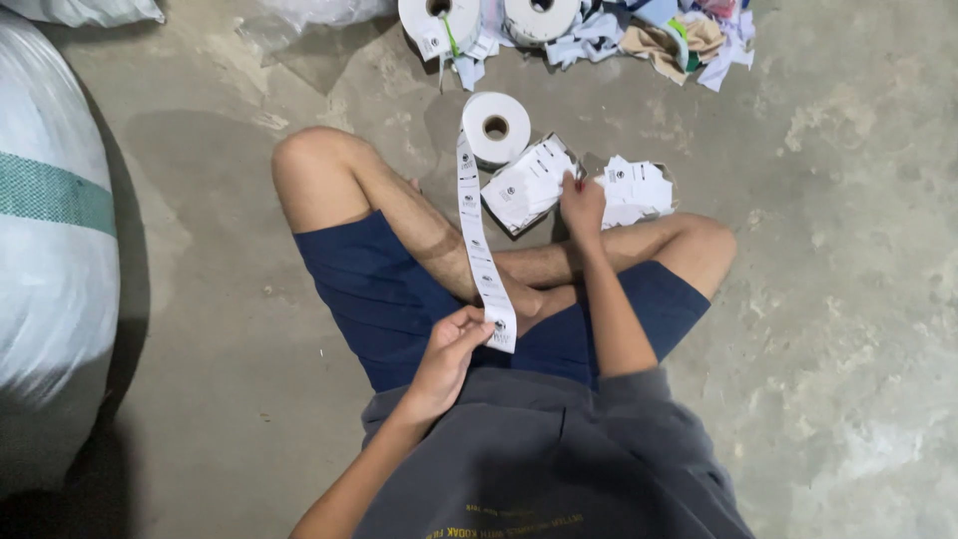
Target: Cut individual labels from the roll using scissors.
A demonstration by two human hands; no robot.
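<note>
White sack (50,230): far left, bulging, one green band, standing on the concrete floor (848,299).

Left hand (449,354): fingers pinched shut on the free end of the label strip (482,250), above the lap.

Label strip: white, printed, running from the left hand up over the crossed legs to the roll.

Roll (496,127): white, lying on the floor ahead of the knees, hollow core facing up.

Label stack (529,185): cut labels just right of the roll, on the floor.

Right hand (582,205): resting at the right edge of the label stack, fingers closed on something small; what it holds cannot be told.

Second stack (639,190): cut labels just right of the right hand.

Scrap pile (659,35): paper and cloth offcuts, top edge, beside two more rolls (489,20).
</note>
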